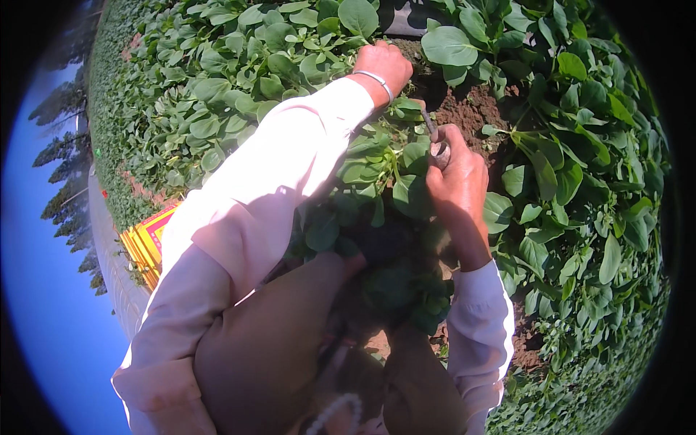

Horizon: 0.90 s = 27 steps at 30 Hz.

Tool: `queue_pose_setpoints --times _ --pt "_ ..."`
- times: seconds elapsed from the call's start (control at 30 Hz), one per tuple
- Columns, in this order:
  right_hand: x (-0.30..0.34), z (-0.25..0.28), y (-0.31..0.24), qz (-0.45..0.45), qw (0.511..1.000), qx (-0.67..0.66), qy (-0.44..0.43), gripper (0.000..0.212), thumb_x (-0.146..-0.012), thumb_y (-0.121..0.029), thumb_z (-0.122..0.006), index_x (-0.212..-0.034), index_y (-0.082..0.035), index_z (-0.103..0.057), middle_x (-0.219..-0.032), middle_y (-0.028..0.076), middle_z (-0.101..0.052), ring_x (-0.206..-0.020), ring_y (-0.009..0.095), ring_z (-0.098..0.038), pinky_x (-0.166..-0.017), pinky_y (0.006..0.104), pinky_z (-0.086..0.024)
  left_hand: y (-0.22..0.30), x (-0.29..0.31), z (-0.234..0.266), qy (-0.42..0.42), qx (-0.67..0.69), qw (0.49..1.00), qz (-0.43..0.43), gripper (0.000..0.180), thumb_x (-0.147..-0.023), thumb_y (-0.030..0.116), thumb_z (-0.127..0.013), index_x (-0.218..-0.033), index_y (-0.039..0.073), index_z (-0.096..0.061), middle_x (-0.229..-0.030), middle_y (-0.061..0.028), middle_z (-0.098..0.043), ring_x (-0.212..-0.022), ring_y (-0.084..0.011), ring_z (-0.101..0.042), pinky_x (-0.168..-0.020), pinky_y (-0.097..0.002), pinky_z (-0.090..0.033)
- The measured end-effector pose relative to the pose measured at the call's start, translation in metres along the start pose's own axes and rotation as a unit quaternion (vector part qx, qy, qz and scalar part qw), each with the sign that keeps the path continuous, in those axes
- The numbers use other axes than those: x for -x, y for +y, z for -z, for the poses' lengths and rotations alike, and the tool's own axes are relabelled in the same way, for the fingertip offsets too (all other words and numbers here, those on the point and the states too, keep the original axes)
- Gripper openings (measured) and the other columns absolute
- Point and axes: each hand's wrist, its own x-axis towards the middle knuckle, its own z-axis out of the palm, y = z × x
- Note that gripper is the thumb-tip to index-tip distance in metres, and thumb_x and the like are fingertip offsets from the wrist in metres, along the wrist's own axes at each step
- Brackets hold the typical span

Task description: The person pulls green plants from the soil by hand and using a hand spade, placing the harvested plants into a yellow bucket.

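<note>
My left hand (pixel 384 65), with a silver bangle at its wrist, is closed among the leafy green plants (pixel 275 65) at the top. A broad round leaf (pixel 359 16) stands just beyond its knuckles; what the fingers grip is hidden. Lower and to the right, my right hand (pixel 460 177) is wrapped round the stubby handle of a small hand tool (pixel 439 151). Its thin metal shank points up and away, toward the soil below my left hand. Cut or loose-looking greens (pixel 380 156) lie between my two arms.
Brown soil (pixel 475 109) shows between the plant rows. Dense leafy plants (pixel 580 145) fill the right side. Yellow and red boxes or crates (pixel 150 243) are stacked at the left beside a grey path (pixel 116 261). My bent knees (pixel 268 333) are below.
</note>
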Motion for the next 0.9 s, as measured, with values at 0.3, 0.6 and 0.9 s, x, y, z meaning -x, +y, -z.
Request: queue_pose_setpoints --times 0.3,0.6,0.9 --pt "0.002 0.000 0.008 -0.030 0.999 -0.045 -0.002 0.029 -0.075 0.000 -0.060 -0.101 -0.010 -0.056 -0.076 0.020 -0.065 -0.076 0.043 -0.062 -0.067 0.0488 -0.048 0.002 0.027 0.039 -0.007 0.067 0.996 -0.052 0.026 -0.062 0.009 -0.074 -0.087 0.014 -0.071 -0.087 -0.0008 -0.062 -0.096 -0.0206 -0.058 -0.078 -0.0407 -0.040" --pt "0.001 0.003 0.007 -0.054 0.994 -0.092 -0.015 0.028 -0.074 0.001 -0.060 -0.100 -0.010 -0.056 -0.075 0.020 -0.064 -0.075 0.042 -0.063 -0.068 0.0454 -0.049 -0.007 -0.013 0.040 -0.031 0.048 0.998 -0.021 0.023 -0.076 0.012 -0.064 -0.098 0.005 -0.067 -0.101 -0.0147 -0.066 -0.097 -0.0303 -0.064 -0.075 -0.0422 -0.055" --pt "-0.001 0.003 0.008 -0.034 0.996 -0.084 -0.009 0.026 -0.075 0.001 -0.060 -0.098 -0.010 -0.055 -0.074 0.019 -0.064 -0.075 0.042 -0.063 -0.067 0.0464 -0.048 -0.041 -0.026 0.025 -0.181 0.035 0.979 0.081 0.019 -0.079 0.014 -0.065 -0.096 0.009 -0.073 -0.095 -0.0159 -0.071 -0.089 -0.0320 -0.070 -0.076 -0.0413 -0.056"
